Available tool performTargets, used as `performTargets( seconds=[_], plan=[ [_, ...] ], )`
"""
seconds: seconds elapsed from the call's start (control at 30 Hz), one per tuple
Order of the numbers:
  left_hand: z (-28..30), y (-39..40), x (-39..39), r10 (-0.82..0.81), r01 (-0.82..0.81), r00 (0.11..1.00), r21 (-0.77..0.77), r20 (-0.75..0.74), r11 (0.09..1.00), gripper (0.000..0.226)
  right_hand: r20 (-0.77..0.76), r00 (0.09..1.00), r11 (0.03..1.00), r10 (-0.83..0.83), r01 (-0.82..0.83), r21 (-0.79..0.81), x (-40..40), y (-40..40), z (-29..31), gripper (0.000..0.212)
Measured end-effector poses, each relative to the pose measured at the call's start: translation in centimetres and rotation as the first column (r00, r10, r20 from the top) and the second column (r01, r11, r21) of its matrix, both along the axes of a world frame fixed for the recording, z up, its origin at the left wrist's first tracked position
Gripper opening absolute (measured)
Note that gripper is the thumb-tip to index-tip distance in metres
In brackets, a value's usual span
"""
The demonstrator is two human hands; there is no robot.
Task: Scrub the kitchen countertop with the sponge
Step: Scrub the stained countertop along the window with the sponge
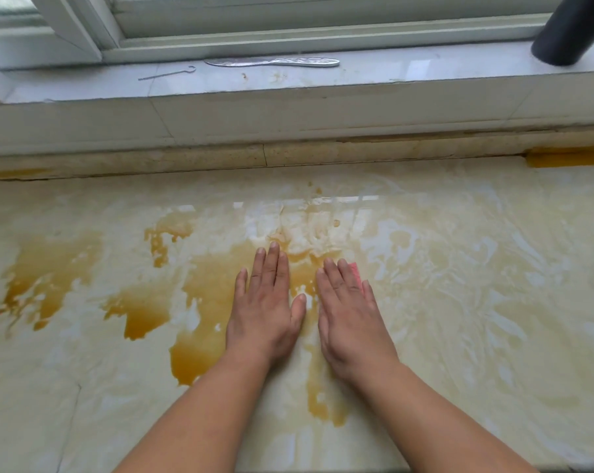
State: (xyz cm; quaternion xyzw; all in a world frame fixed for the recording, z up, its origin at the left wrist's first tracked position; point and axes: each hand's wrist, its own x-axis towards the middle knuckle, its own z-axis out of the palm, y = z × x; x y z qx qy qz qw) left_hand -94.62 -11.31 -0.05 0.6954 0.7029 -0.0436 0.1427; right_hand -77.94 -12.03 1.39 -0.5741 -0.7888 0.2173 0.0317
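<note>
Sponge (355,272) mostly hidden under right hand (351,314).

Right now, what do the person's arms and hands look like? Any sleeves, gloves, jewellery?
Both forearms are bare up to the bottom edge of the frame, with no sleeves in view. The left hand and the right hand wear no gloves. No watch or bracelet shows on either wrist. A thin dark line crosses one left finger; it may be a ring, but I cannot tell. Nails are short and unpainted.
</note>
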Motion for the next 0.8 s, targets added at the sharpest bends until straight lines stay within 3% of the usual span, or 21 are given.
performTargets(
  seconds=[0.13,0.37,0.6,0.8],
  plan=[
    [-0.2,-0.1,0.0,-0.001,0.001,1.0,0.004,0.008,1.0,0.083,0.031,0.999,1.0,0.018,-0.017,-0.015,0.7,-3.2,-0.3,0.062],
    [-0.2,0.0,0.0,-0.002,0.002,1.0,0.011,0.027,1.0,0.083,-0.029,0.996,0.995,-0.081,0.079,-0.063,-2.2,2.1,0.4,0.064],
    [-0.3,-0.1,-0.1,-0.009,0.009,1.0,0.009,0.018,1.0,0.081,-0.037,0.998,0.999,-0.049,0.049,-0.017,0.2,-3.7,-0.2,0.058],
    [-0.1,-0.1,0.0,0.0,0.0,1.0,0.004,0.026,1.0,0.082,-0.015,0.993,0.992,-0.121,0.12,-0.034,-2.0,4.0,0.2,0.063]
  ],
)
